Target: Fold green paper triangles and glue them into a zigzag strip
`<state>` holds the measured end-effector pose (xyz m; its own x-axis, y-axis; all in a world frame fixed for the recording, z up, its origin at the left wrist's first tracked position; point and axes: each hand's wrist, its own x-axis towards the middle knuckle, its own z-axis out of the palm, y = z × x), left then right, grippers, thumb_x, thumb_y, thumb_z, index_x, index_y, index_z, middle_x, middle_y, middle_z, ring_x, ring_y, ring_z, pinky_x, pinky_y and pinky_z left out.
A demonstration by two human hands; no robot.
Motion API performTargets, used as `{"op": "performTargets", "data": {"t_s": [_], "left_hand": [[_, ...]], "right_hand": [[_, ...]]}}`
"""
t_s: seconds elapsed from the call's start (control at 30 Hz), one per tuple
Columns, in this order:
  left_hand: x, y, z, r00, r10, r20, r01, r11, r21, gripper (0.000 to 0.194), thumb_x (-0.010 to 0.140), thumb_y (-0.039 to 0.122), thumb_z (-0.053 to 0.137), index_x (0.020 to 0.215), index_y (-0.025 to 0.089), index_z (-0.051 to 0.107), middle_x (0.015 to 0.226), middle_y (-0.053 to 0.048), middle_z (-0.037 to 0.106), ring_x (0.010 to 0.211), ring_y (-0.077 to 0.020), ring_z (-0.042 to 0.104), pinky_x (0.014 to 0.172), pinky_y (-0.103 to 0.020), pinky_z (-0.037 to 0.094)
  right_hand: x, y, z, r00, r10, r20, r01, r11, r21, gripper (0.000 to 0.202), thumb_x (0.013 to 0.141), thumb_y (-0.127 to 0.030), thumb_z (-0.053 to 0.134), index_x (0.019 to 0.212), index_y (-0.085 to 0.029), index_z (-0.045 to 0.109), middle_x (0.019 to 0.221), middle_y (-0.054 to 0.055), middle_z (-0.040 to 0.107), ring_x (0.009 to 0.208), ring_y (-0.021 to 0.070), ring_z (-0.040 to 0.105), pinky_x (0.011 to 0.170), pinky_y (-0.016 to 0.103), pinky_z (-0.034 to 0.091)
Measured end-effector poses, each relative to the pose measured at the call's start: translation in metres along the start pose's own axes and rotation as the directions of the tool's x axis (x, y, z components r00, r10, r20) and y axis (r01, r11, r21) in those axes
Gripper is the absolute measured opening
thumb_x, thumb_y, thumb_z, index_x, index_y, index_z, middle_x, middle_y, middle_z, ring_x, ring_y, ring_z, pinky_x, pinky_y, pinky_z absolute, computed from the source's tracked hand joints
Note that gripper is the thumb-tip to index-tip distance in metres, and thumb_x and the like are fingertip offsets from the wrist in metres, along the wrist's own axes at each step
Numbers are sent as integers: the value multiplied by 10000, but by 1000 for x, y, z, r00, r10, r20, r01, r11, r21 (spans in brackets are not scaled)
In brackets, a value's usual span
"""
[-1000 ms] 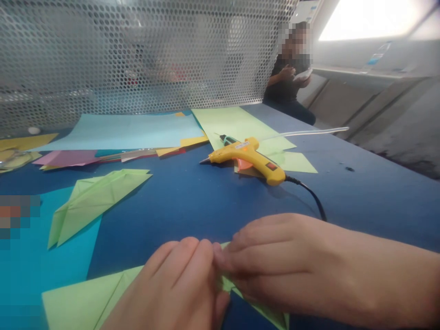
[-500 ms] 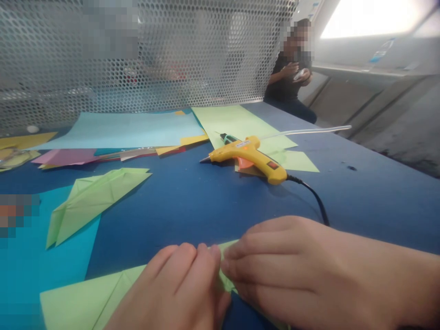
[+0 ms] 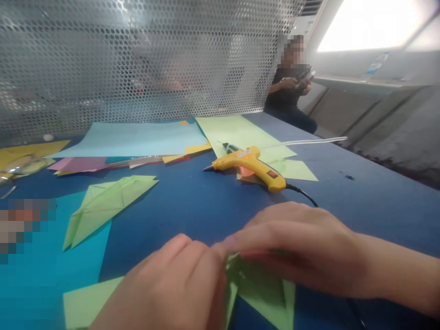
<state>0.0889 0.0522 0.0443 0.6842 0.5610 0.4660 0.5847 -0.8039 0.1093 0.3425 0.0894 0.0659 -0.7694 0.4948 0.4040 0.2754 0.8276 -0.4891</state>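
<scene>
A folded light-green paper [image 3: 263, 293] is between my two hands near the bottom of the view. My left hand [image 3: 172, 284] lies over its middle, the fingers curled and closed on it. My right hand [image 3: 302, 247] pinches the paper from the right, its fingertips meeting those of my left hand. The part under my palms and fingers is hidden. Beyond and to the left, another folded green paper [image 3: 112, 206] rests partly on a teal sheet [image 3: 85, 256]. The yellow glue gun [image 3: 252, 165] lies past my right hand, apart from it.
Large light-blue [image 3: 137, 140] and green [image 3: 237, 130] sheets lie at the back against a perforated metal panel [image 3: 154, 55]. Pink paper [image 3: 80, 164] and yellow paper [image 3: 30, 153] are at the left. A black cord [image 3: 302, 192] trails behind my right hand. A person [image 3: 290, 91] sits beyond the table.
My right hand has lifted and turned, and the right part of the green paper now stands raised under it. The camera view has shifted slightly.
</scene>
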Motion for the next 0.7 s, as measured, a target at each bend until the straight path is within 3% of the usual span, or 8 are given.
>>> {"op": "performTargets", "data": {"t_s": [0.13,0.2,0.27,0.37,0.5,0.6,0.7], "left_hand": [[5,-7,-6,988,-147,46,153,966,-206,267,1056,247,420,914,309,637,814,94,746,648,-82,712,570,-150,571],[8,-10,-10,971,-223,80,237,922,-305,293,1043,275,427,928,341,688,831,111,762,671,-71,729,576,-119,557],[11,-12,-12,940,-307,148,341,857,-386,317,1038,322,441,897,346,724,806,104,764,651,-76,730,536,-108,529],[14,-13,-15,886,-403,231,464,769,-440,382,1035,427,442,807,327,732,736,87,747,594,-96,710,455,-133,483],[17,-11,-19,834,-462,303,551,727,-410,442,1016,507,421,779,316,742,725,60,745,629,-134,712,430,-176,443],[18,-7,-22,785,-475,398,617,657,-432,467,1004,553,395,766,306,712,734,45,742,663,-150,711,437,-193,426],[17,-4,-24,761,-490,426,648,606,-461,423,957,562,409,764,309,688,813,47,777,739,-157,744,469,-189,445]], "right_hand": [[0,13,-4,968,114,-224,-127,991,-43,42,1042,-247,713,1068,-257,744,895,-28,840,725,130,787,679,205,605],[2,21,-17,921,167,-352,-252,944,-211,207,1069,-354,668,884,-270,712,725,-43,761,565,133,683,551,255,524],[3,30,-32,915,187,-357,-338,838,-429,495,1074,-567,596,686,-260,629,559,-15,628,468,149,537,463,305,379],[3,42,-48,847,389,-363,-531,663,-528,655,889,-830,688,588,-270,531,553,26,605,463,161,495,433,307,311],[3,53,-50,716,635,-290,-697,633,-337,600,890,-798,707,632,-275,564,530,10,632,471,153,535,458,303,306],[6,56,-47,612,751,-247,-791,576,-207,458,832,-708,787,752,-266,698,576,1,706,500,182,578,503,331,322],[8,55,-47,576,771,-271,-817,553,-162,313,816,-569,787,868,-261,769,566,-18,699,494,192,562,528,348,333]]}}
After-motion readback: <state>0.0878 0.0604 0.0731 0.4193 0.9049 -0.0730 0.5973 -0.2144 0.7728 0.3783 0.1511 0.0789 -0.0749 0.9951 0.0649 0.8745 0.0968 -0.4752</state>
